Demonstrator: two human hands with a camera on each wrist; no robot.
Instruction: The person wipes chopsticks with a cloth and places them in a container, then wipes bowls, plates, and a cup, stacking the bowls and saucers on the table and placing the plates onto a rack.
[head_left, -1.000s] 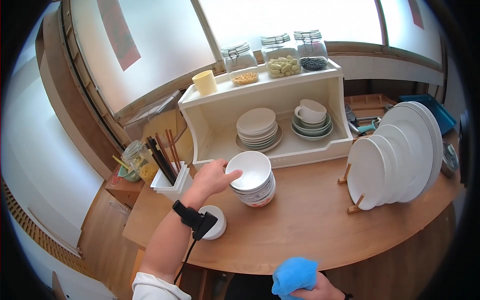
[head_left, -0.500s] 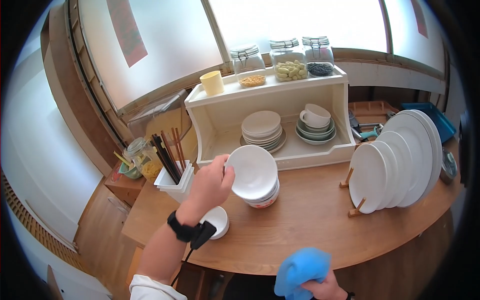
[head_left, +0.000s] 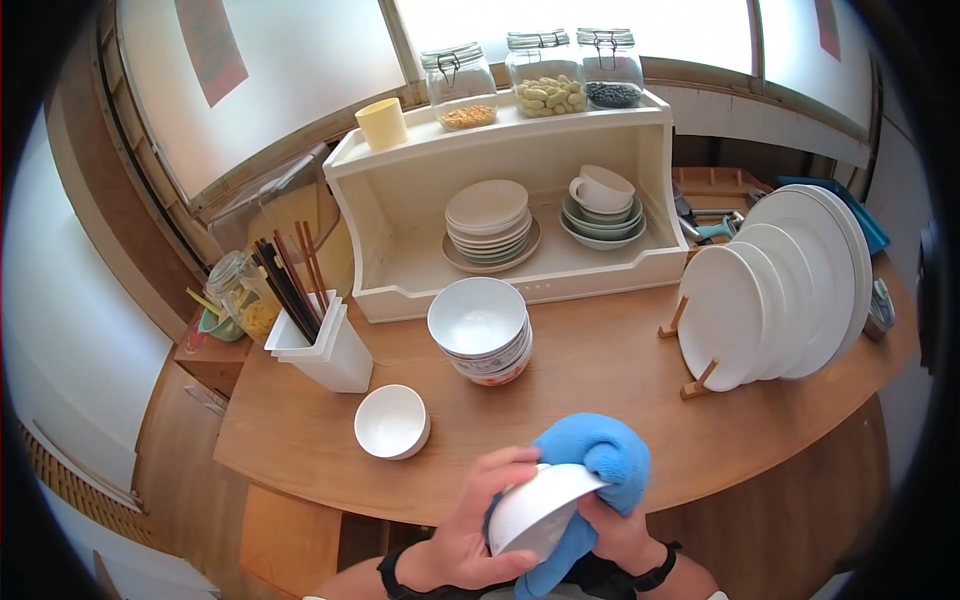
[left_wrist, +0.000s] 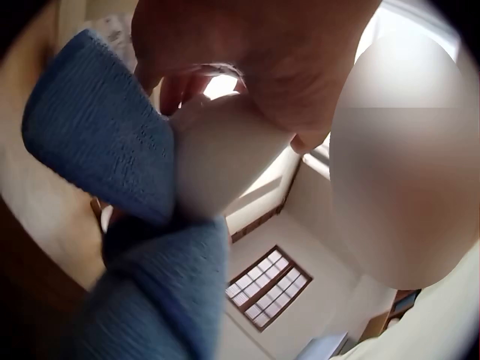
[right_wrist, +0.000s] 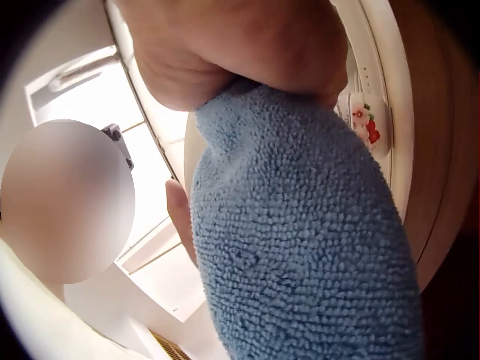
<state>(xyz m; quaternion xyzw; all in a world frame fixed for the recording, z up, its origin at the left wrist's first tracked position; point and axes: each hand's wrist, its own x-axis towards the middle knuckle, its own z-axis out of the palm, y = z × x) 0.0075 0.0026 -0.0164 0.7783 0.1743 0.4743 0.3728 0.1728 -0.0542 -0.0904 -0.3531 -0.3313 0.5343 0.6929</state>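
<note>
Near the table's front edge, the left hand (head_left: 470,530) grips a white bowl (head_left: 535,515), tilted on its side, fingers over the top and thumb below. The right hand (head_left: 622,538) holds a blue cloth (head_left: 610,450) against the bowl's rim; part of the cloth hangs below it. In the left wrist view the bowl (left_wrist: 217,150) lies between the left hand (left_wrist: 255,52) and the cloth (left_wrist: 105,127). The right wrist view has the cloth (right_wrist: 300,232) bunched under the right hand (right_wrist: 240,45), hiding most of the bowl.
A white bowl (head_left: 392,422) and a bowl stack (head_left: 480,320) stand on the table (head_left: 600,350). Behind is a shelf (head_left: 400,250) with plates, bowls and jars. Chopsticks fill a white holder (head_left: 345,350) at left; plates (head_left: 725,318) stand in a rack at right.
The left hand has lifted a bowl off the stack and brought it down to the front edge. The right hand has raised the cloth onto that bowl. The head view has shifted.
</note>
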